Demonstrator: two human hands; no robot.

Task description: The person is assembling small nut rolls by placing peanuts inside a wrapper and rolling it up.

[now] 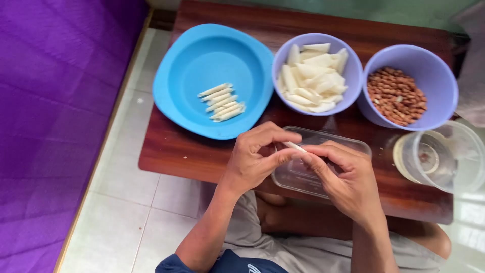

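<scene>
My left hand (pixel 255 159) and my right hand (pixel 343 177) meet over a clear rectangular plastic container (pixel 298 174). Between their fingertips they pinch a thin white rolled pastry stick (pixel 294 147). The blue plate (pixel 187 108) to the left holds several finished white rolls (pixel 222 101) lying side by side. Behind my hands, a lavender bowl (pixel 279 58) is filled with white folded wrapper pieces (pixel 313 78). A second lavender bowl (pixel 432 71) to the right holds brown peanuts (pixel 396 96).
Everything rests on a low dark wooden table (pixel 177 151). A clear round container (pixel 439 156) stands at the table's right front. Purple fabric (pixel 55 126) covers the left side, white floor tiles (pixel 131 212) lie beside it, and my knees sit under the table's near edge.
</scene>
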